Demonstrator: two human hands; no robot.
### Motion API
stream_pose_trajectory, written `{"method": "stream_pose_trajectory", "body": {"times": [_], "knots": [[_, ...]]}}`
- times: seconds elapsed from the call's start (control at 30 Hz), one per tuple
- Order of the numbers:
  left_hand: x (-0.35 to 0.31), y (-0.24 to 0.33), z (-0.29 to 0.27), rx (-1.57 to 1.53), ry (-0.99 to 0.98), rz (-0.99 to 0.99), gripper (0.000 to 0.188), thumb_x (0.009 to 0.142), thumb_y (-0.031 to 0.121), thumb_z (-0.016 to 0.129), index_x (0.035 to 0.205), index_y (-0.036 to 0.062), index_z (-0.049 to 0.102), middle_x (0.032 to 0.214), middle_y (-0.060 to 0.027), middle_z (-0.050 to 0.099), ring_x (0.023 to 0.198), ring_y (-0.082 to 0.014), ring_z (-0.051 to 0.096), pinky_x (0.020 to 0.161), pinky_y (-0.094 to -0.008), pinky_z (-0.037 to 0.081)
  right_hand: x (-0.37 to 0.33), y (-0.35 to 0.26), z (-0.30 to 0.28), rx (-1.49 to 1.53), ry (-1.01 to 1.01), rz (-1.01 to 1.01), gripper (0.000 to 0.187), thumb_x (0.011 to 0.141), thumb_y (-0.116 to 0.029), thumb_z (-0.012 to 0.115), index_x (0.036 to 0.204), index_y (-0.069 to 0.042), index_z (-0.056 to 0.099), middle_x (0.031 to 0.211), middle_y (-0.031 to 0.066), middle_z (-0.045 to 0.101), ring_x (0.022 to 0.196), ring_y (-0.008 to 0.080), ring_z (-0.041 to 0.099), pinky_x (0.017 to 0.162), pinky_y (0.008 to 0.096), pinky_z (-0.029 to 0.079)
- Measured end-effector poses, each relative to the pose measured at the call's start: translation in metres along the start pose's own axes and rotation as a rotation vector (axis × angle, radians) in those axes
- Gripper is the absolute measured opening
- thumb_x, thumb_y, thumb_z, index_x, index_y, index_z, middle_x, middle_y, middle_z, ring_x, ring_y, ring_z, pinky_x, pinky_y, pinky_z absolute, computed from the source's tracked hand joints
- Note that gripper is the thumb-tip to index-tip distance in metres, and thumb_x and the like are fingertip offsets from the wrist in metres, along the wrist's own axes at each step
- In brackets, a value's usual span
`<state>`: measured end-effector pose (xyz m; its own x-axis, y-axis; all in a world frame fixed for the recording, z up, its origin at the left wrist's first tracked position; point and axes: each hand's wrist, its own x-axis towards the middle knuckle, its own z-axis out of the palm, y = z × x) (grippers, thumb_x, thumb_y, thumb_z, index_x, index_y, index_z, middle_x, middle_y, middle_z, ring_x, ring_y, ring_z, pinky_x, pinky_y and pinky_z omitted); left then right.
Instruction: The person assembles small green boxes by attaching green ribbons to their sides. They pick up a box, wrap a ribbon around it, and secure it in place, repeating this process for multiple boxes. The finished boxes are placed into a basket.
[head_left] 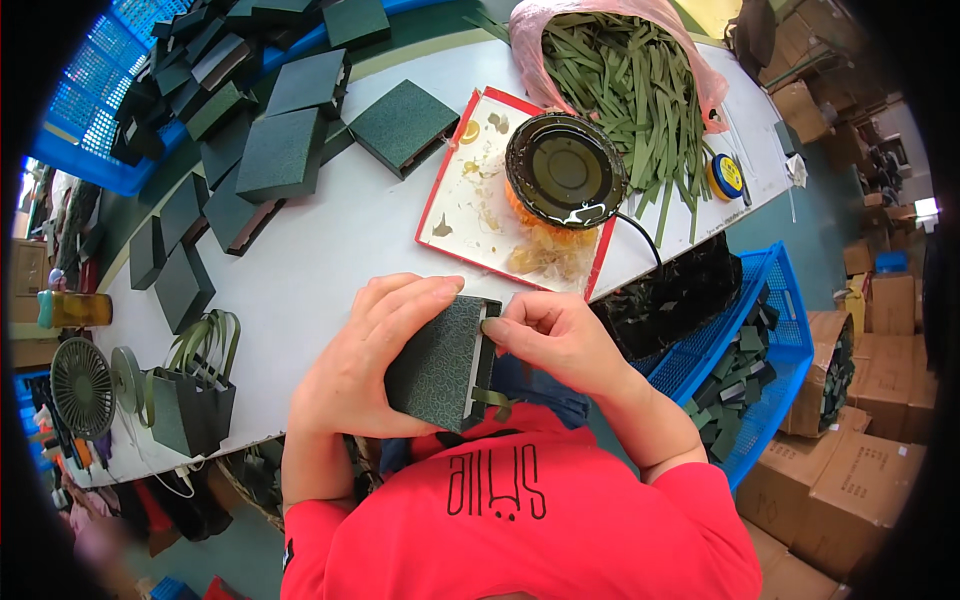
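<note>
My left hand (365, 350) is wrapped around a dark green patterned box (436, 362), held close to my chest by the table's near edge. A short green ribbon (490, 398) sticks out of the box's right side, toward the near end. Thumb and fingers of my right hand (560, 335) are pinched together at that same side, near the far corner. Whatever lies between those fingertips is hidden. Beyond my hands, a round black pot (567, 168) of brownish liquid stands on a red-edged white board (455, 225) smeared with dried residue.
Green boxes (280, 155) cover the table's left and far left. A pink plastic bag (540, 55) spills green ribbon strips (640, 110). Nearby is a yellow-and-blue tin (725, 177). At left are a small fan (82, 388) and ribbon-filled box (190, 410). A blue crate (765, 400) stands right.
</note>
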<state>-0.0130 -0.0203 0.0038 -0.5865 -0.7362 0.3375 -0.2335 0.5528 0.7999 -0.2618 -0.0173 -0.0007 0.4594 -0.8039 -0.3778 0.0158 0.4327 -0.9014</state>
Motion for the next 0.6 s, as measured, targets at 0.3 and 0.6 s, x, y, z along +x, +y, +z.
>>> {"method": "stream_pose_trajectory", "body": {"times": [0.3, 0.6], "knots": [[0.004, 0.003, 0.0, 0.149, -0.062, 0.065, 0.099, 0.052, 0.016, 0.089, 0.142, 0.0056, 0.047, 0.135, -0.0185, 0.059, 0.12, -0.0377, 0.053, 0.101, -0.0463, 0.044, 0.004, 0.007, -0.003, -0.205, 0.002, -0.034, 0.028, 0.097, -0.016, 0.064, 0.073, -0.001, 0.059, 0.067, -0.0014, 0.062, 0.062, 0.0014, 0.053, 0.053, 0.0219, 0.038], [-0.005, -0.003, 0.003, 0.08, 0.016, -0.017, 0.094, 0.054, 0.02, 0.088, 0.139, 0.004, 0.051, 0.14, -0.0136, 0.056, 0.122, -0.0353, 0.052, 0.104, -0.046, 0.039, 0.006, 0.012, -0.015, -0.05, -0.042, -0.04, 0.029, 0.102, -0.023, 0.061, 0.096, 0.003, 0.073, 0.08, 0.0004, 0.07, 0.074, 0.0039, 0.059, 0.066, 0.0225, 0.047]]}}
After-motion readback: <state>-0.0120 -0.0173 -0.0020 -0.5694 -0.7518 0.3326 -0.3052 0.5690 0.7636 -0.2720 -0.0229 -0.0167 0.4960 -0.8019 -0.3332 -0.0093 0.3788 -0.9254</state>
